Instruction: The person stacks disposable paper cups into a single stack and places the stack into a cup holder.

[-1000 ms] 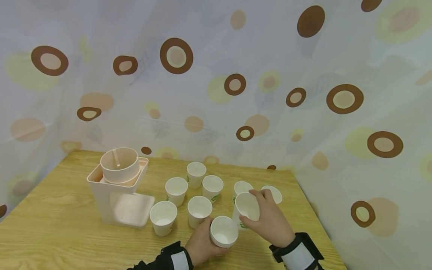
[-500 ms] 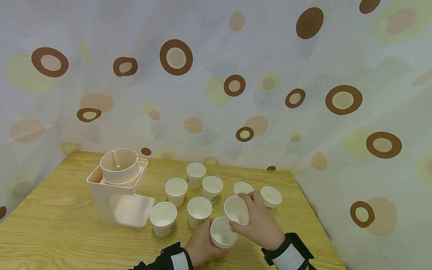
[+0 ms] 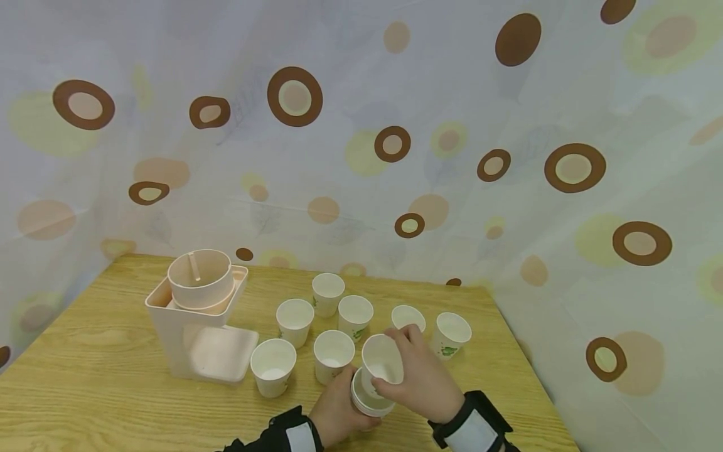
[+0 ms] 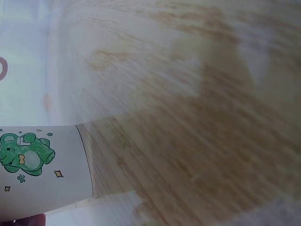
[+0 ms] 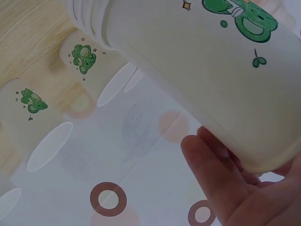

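My left hand grips a stack of white paper cups near the table's front. My right hand holds another paper cup by its rim, fingers behind and thumb in front. Its lower end sits in the mouth of the stack, while its upper part stands tilted above. The right wrist view shows a green cartoon animal on this cup, with several stacked rims around its bottom. In the left wrist view, a cup with the same green print appears at lower left, beside a bit of finger.
Several single paper cups stand upright on the wooden table, including a near-left cup and a far-right cup. Left of them is a cream plastic appliance with a round top bowl. A dotted cloth hangs behind.
My right hand has carried its cup leftward and down, from right of the stack into the stack's mouth. The left hand stays in place. The far-right cup is now less covered.
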Action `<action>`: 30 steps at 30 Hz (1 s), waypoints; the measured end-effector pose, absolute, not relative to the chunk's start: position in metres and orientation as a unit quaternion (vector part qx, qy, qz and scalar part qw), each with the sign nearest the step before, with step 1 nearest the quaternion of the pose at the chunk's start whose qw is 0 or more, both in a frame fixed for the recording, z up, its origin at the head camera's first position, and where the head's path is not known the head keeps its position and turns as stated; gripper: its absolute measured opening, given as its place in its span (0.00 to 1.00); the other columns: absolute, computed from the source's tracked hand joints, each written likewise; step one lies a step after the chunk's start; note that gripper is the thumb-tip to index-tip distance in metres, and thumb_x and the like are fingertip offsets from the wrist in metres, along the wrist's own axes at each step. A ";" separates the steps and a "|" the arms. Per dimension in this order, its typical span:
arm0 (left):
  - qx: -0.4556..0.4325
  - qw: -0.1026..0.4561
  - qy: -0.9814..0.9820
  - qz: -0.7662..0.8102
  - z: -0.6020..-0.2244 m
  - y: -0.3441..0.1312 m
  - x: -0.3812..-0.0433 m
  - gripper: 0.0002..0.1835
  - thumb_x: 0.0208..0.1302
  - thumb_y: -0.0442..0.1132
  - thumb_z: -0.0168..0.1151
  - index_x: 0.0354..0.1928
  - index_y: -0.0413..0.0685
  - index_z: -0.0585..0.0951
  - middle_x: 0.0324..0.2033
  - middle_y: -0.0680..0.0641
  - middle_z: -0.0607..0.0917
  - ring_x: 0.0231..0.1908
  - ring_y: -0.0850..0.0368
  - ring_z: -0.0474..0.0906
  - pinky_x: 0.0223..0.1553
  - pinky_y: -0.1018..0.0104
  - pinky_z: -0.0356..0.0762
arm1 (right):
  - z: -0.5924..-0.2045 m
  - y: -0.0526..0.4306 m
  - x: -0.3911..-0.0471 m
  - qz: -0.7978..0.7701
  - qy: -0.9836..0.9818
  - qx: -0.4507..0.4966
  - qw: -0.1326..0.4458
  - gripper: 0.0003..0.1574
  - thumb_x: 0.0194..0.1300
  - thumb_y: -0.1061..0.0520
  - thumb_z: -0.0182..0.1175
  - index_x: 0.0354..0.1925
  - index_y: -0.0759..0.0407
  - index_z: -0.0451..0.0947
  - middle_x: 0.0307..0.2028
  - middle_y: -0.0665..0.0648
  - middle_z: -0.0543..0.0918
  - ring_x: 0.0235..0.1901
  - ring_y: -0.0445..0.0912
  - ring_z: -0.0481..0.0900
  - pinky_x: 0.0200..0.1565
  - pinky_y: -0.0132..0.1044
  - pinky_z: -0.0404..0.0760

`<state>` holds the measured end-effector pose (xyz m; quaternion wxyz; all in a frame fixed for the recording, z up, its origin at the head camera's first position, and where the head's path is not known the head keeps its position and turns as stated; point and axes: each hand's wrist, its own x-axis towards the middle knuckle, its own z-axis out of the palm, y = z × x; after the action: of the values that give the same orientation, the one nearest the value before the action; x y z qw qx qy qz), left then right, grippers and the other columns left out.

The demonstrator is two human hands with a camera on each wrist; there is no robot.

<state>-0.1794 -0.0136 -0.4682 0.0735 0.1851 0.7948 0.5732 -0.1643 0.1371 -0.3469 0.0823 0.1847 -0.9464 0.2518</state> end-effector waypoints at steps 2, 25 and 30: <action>0.185 0.073 0.795 0.573 -0.468 -0.013 -0.179 0.39 0.35 0.40 0.77 0.52 0.38 0.69 0.50 0.38 0.79 0.49 0.44 0.76 0.54 0.41 0.73 | -0.348 0.136 -0.164 0.250 -0.945 0.193 0.082 0.39 0.41 0.52 0.71 0.52 0.66 0.72 0.39 0.57 0.69 0.34 0.47 0.73 0.36 0.44 0.80; 0.187 0.068 0.789 0.581 -0.470 -0.011 -0.184 0.48 0.34 0.41 0.77 0.62 0.40 0.65 0.55 0.39 0.77 0.52 0.44 0.74 0.56 0.40 0.71 | -0.357 0.135 -0.161 0.246 -0.941 0.228 0.045 0.39 0.44 0.50 0.70 0.52 0.68 0.72 0.43 0.61 0.71 0.35 0.50 0.75 0.35 0.46 0.80; 0.193 0.061 0.791 0.578 -0.470 -0.011 -0.183 0.48 0.34 0.41 0.76 0.62 0.40 0.65 0.55 0.40 0.77 0.52 0.45 0.74 0.56 0.41 0.71 | -0.363 0.135 -0.162 0.241 -0.942 0.230 0.048 0.39 0.44 0.50 0.70 0.52 0.67 0.73 0.44 0.60 0.71 0.36 0.49 0.75 0.35 0.46 0.80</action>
<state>-0.1829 -0.0109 -0.4703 0.0610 0.1925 0.7907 0.5780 -0.1620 0.1354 -0.3628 0.0480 0.2301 -0.9416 0.2410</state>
